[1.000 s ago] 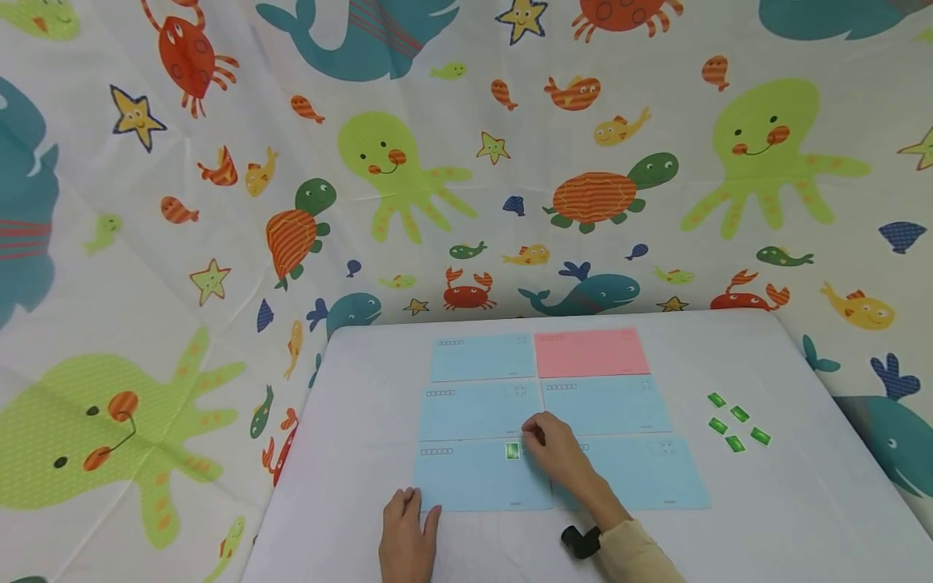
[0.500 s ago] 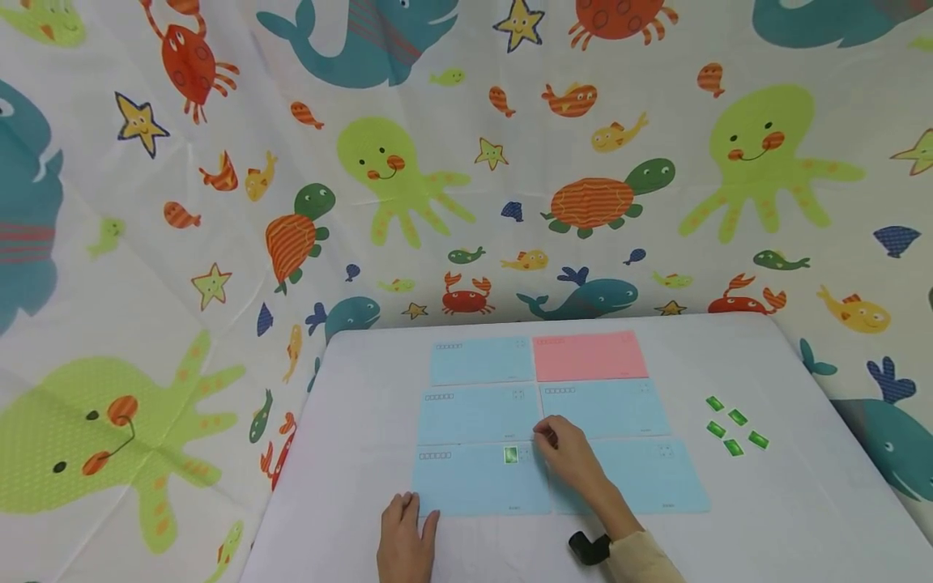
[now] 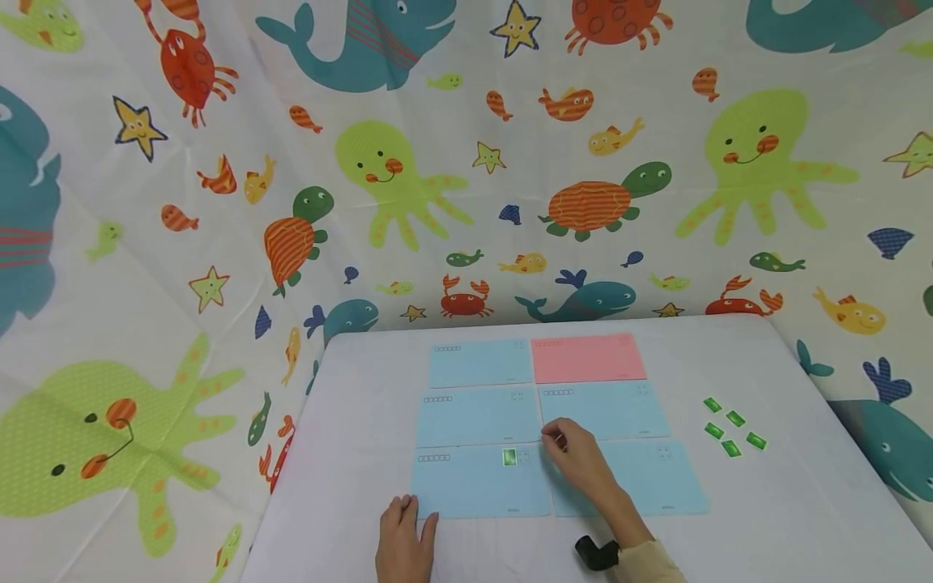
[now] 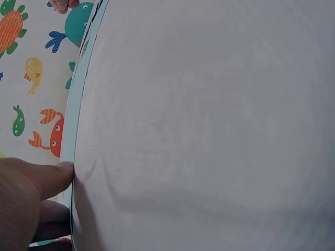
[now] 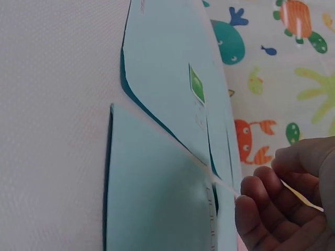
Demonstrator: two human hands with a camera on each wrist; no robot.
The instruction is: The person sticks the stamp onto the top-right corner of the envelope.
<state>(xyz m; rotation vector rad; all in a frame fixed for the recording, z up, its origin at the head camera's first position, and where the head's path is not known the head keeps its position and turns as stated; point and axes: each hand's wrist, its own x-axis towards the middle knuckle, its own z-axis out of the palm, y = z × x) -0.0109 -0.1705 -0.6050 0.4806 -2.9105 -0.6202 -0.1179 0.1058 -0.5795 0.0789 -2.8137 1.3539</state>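
Near the front left corner of a light blue envelope (image 3: 481, 490), my left hand (image 3: 406, 538) lies with its fingers extended; in the left wrist view its thumb (image 4: 57, 177) touches the envelope's edge. A green stamp (image 3: 509, 457) sits near that envelope's upper right corner. To the right of this stamp, above the border between the two front envelopes, hovers my right hand (image 3: 576, 457). Its fingers (image 5: 272, 183) are loosely curled, and nothing shows between them in the right wrist view.
Behind are more blue envelopes (image 3: 474, 417) and a pink envelope (image 3: 586, 360), laid in two columns on the white table (image 3: 350, 421). Several loose green stamps (image 3: 731, 448) lie at the right. A black device (image 3: 596, 554) is at my right wrist. A sea-animal cloth (image 3: 437, 194) hangs behind.
My right hand has drawn slightly rightward, away from the stamp on the front left envelope. The left hand has stayed in place, and the camera view has tilted a little.
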